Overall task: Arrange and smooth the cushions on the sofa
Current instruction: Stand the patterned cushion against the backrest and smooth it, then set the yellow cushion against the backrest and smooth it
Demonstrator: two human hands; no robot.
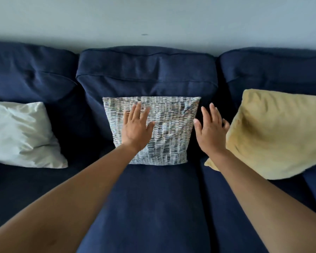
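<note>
A: Left hand (136, 127)?
B: Flat, fingers spread, pressed on patterned cushion (164, 132). Gripping nothing.
A: Right hand (211, 131)?
B: Also spread wide, empty, raised between patterned cushion and yellow cushion (274, 134). Contact with either: unclear.
A: Cushion spots?
B: Patterned one upright against middle back of navy sofa (153, 198). Yellow tilted at right. White cushion (20, 136) leaned at left, well apart.

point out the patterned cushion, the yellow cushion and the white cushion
patterned cushion (173, 136), head view, bare right half of its face
yellow cushion (279, 136), head view, middle of its face
white cushion (20, 136), head view, middle of its face
</note>
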